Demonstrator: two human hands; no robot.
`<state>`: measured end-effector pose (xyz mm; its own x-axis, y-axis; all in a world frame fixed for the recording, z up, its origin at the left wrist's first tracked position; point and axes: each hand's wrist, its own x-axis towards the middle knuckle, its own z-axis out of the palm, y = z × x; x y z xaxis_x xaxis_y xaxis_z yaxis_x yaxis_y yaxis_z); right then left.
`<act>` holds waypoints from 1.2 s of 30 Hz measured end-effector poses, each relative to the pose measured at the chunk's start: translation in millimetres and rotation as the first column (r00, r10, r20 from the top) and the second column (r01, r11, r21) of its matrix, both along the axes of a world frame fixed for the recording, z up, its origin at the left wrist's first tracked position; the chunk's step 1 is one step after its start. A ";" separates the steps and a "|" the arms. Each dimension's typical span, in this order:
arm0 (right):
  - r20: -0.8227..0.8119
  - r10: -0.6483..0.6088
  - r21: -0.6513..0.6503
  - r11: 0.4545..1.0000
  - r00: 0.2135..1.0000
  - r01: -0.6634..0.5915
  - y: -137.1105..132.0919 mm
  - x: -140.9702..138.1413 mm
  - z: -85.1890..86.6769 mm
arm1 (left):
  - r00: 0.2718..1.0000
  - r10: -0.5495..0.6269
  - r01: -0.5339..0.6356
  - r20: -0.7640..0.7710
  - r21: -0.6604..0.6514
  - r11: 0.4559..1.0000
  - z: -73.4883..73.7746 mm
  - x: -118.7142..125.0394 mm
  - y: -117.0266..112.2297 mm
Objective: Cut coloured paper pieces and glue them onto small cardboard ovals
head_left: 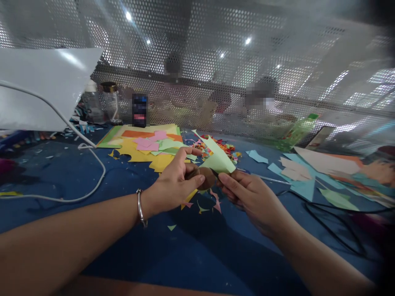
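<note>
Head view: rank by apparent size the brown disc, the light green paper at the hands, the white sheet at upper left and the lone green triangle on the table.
1. White sheet, running off the frame
2. Light green paper
3. Brown disc, partly covered
4. Green triangle

- Blue desk [154, 255]; small scraps scattered on it;
- perforated metal screen [197, 41] behind, lights showing, blurred figures beyond;
- far left: glossy white sheet [37, 92], white cable [105, 169] passing before it, looping on desk;
- clear bottle [94, 107], white cap; beside it, dark-lidded jar [111, 105];
- dark phone-like device [140, 109], upright, display pixelated;
- right: green-capped bottle [299, 130], tilted; black cord [311, 204], looped
</note>
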<state>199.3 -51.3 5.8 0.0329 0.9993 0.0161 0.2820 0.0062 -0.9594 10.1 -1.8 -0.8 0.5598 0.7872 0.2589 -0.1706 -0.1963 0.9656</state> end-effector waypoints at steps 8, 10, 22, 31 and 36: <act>0.005 -0.022 -0.028 0.999 1.000 0.022 -0.1 -1.3 0.1 | 1.000 -0.020 0.020 -0.005 0.000 1.000 2.7 0.0 -0.5; -0.005 -0.015 -0.034 0.999 1.000 0.015 -0.5 -1.9 0.6 | 0.999 -0.021 0.021 -0.030 0.015 1.000 4.1 0.2 -0.4; 0.047 0.063 0.036 0.997 0.997 -0.064 0.4 1.4 0.3 | 0.997 -0.024 0.028 -0.074 0.044 0.999 6.5 -0.4 1.8; 0.069 0.069 0.035 0.997 0.995 -0.072 0.1 1.6 0.9 | 0.995 -0.019 0.026 -0.099 0.076 0.997 7.7 -1.4 0.2; 0.112 0.057 0.060 0.996 0.992 -0.064 -0.7 1.5 2.0 | 0.994 -0.027 0.039 -0.109 0.109 0.993 6.5 -2.6 1.1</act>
